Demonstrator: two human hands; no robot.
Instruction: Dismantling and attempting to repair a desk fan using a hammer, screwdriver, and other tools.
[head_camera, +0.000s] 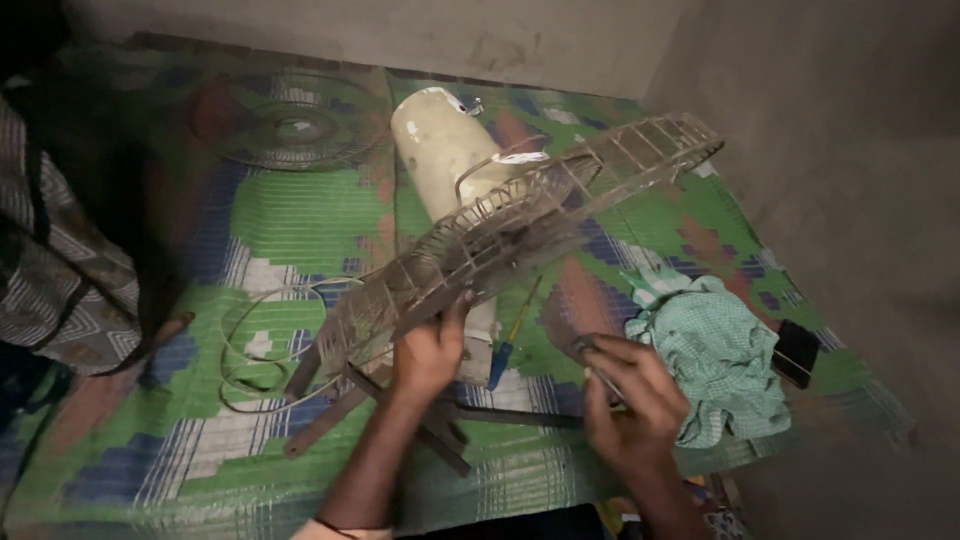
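Note:
My left hand (430, 352) grips the lower rim of a round wire fan guard (520, 225), held tilted above a green patterned mat (300, 215). Behind the guard lies a cream fan motor housing (440, 150). My right hand (635, 395) is closed around a small thin tool, blurred, just left of a crumpled green checked cloth (720, 350). A screwdriver with a blue handle (505, 350) lies on the mat between my hands. Dark metal fan stand bars (340, 410) lie beneath my left hand.
A second round fan guard (300, 125) lies flat at the mat's far left. A loose grey cable (255, 350) coils at left. A dark phone (797, 352) sits beside the cloth. A person in checked clothing (60, 270) sits at left. Bare concrete wall and floor (850, 200) border the mat.

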